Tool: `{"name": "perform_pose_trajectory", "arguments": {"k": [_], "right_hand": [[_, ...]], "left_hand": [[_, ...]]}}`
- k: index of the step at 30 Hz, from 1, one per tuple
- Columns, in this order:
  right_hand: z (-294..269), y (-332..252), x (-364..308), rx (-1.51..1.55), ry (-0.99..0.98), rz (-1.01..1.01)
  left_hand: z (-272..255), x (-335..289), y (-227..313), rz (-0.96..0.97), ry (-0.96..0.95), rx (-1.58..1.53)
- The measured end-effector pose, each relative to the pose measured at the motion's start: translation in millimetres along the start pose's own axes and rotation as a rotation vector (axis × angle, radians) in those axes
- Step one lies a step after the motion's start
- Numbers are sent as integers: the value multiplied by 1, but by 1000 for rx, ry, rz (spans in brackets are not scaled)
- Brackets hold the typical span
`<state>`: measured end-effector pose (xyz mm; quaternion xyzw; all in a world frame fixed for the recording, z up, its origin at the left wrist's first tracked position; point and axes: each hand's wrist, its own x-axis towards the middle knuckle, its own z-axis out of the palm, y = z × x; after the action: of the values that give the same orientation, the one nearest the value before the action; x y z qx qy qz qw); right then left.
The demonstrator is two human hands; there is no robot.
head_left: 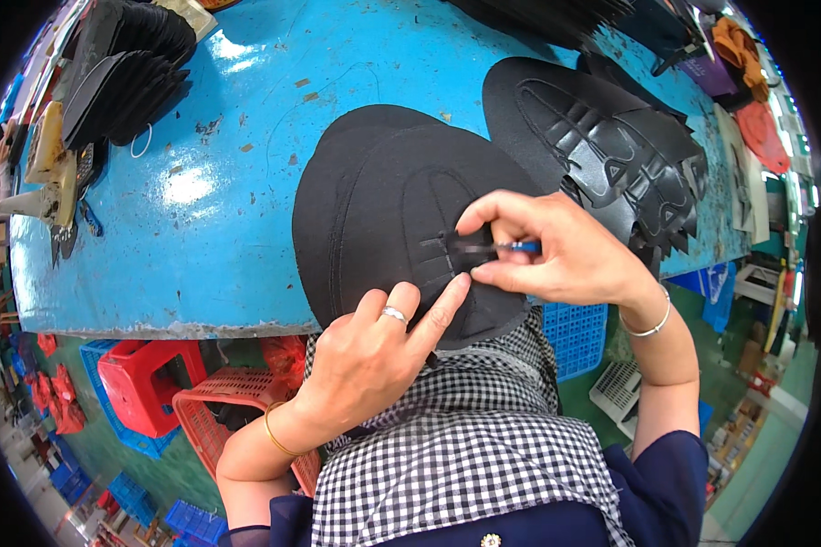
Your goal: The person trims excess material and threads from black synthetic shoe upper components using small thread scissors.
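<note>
One black panel (365,210), seemingly part-worked, overhung the bench's (237,164) near edge, right hand (570,251) fingers gripping a blue tool (525,246), left hand (360,365) fingers resting atop, grip unclear, completion undeterminable.

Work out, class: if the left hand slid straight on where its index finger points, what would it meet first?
Most likely the right hand, at the thumb side of its grip, then the small tool pinched there; their height above the black piece is unclear.

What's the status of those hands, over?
Right hand pinching small blue-ended tool. Left hand fingertip on black piece. Nothing visibly blocking either.
</note>
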<state>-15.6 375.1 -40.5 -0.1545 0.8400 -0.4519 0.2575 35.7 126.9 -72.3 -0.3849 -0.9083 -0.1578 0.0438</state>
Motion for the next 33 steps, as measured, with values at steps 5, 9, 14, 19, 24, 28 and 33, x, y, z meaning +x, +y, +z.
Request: {"name": "perform_pose_trajectory", "arguments": {"k": [5,9,14,19,24,28,33], "right_hand": [[15,5,3,27,74,-28],[11,12,4,207,66,99],[16,9,3,163,86,9],[17,11,4,75,102,-66],[15,7,7,62,77,-56],[15,6,6,-29,81,-76],[16,5,9,-38,162,-108]], "left_hand": [[0,-2,-5,60,-42,8],[-2,-2,-6,84,-61,9],[-4,-2,-7,92,-60,20],[-5,0,-9,112,-58,15],[-2,0,-9,98,-22,-5],[0,1,-8,87,-29,-4],[-5,4,-5,92,-63,30]]}}
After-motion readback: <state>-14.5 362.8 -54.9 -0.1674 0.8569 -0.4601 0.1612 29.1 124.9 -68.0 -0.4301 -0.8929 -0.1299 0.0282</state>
